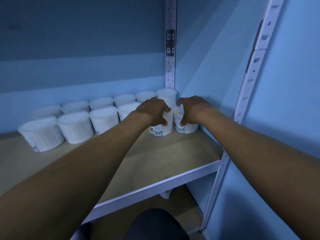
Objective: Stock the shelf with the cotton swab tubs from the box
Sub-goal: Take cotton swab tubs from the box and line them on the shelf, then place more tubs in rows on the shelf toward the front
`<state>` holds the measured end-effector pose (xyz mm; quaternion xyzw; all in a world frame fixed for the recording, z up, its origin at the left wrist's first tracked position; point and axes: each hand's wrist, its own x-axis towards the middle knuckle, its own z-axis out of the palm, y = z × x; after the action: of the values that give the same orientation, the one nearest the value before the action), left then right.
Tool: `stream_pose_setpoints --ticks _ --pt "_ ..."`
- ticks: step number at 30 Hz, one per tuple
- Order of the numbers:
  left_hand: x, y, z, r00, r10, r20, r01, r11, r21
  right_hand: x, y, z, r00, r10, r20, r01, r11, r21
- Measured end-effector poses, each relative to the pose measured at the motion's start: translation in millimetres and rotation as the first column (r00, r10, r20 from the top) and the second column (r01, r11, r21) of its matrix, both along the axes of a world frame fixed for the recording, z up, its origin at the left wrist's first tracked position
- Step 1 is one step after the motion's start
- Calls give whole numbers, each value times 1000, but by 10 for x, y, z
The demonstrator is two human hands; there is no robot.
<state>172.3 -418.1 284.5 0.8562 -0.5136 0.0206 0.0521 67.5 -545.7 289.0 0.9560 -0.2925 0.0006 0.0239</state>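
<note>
Two rows of white cotton swab tubs (76,126) stand along the back of the wooden shelf (155,163). My left hand (154,110) grips one tub (163,130) from above at the right end of the front row, and the tub stands on the shelf board. My right hand (192,108) grips another tub (187,128) right beside it, in the shelf's right corner. Both tubs show barcode labels near their bases. A taller stacked tub (167,96) rises behind my hands. The box is out of view.
A perforated metal upright (170,49) runs up the back corner, another upright (249,80) stands at the front right. The blue wall (285,118) closes the right side. A lower shelf (173,210) shows beneath, and my dark-clothed knee (155,226) is at the bottom.
</note>
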Motion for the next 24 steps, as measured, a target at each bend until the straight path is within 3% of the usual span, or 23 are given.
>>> stream_pose_setpoints --ticks 24 --pt "-657 448 69 991 -93 99 93 996 12 -778 409 27 999 24 42 -24 1000 10"
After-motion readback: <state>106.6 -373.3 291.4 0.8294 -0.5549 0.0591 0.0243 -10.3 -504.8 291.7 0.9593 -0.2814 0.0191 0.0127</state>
